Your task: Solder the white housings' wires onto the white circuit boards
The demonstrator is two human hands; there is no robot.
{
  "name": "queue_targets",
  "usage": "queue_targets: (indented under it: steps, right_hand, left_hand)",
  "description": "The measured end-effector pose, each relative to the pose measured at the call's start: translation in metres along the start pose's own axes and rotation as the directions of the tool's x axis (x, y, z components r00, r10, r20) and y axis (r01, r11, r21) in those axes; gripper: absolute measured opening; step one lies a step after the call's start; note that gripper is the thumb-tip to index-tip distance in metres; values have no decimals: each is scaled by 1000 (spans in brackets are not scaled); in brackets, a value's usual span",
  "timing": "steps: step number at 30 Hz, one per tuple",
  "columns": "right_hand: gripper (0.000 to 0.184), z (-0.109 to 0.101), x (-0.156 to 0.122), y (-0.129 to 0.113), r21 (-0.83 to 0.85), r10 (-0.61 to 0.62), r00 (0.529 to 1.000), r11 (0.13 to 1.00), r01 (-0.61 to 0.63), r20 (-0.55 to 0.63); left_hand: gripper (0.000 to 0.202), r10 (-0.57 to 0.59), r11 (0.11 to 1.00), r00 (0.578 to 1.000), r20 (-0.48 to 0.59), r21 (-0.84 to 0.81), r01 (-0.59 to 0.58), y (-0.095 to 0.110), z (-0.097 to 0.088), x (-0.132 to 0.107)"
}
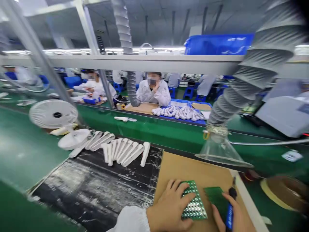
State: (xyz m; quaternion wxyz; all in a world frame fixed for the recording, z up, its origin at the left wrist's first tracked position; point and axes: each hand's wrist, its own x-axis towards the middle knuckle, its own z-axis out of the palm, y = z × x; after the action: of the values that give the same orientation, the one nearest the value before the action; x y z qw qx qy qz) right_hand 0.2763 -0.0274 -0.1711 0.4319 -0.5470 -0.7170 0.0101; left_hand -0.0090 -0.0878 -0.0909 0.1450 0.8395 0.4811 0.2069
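My left hand (170, 206) rests on a green circuit panel (194, 204) studded with shiny round domes, fingers curled over its left edge. The panel lies on a brown cardboard sheet (193, 169). My right hand (231, 216) grips a blue and black pen-like tool (230, 209), tip pointing up, beside a darker green board (217, 198). A row of several white plastic handle shells (120, 149) lies on the black mat (96, 183) to the left.
A clear funnel hood (220, 151) on a grey ribbed hose (256, 71) hangs over the cardboard's far right. A small white fan (54, 116) stands at left. A tape roll (285, 191) sits at right. Across the green conveyor (156, 129), people in white coats sit working.
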Motion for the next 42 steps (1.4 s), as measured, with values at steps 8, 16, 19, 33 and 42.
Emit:
queue_targets:
  steps: [8, 16, 19, 33, 42]
  right_hand:
    - [68, -17, 8, -57, -17, -49, 998, 999, 48, -27]
    - [46, -47, 30, -32, 151, -35, 986, 988, 10, 164]
    - [52, -49, 31, -26, 213, -54, 968, 977, 0, 246]
    - [58, -57, 18, -28, 199, -69, 930, 980, -5, 361]
    - [56, -56, 9, -32, 223, 37, 924, 966, -131, 381]
  left_hand:
    - [76, 8, 996, 997, -73, 90, -1, -18, -4, 12]
    - [74, 33, 991, 998, -60, 130, -25, -28, -9, 20]
    - [85, -15, 991, 1000, -6, 135, 16, -31, -10, 19]
    - [81, -66, 997, 998, -21, 48, 67, -35, -15, 15]
    - [71, -330, 913, 907, -260, -333, 236, -53, -37, 16]
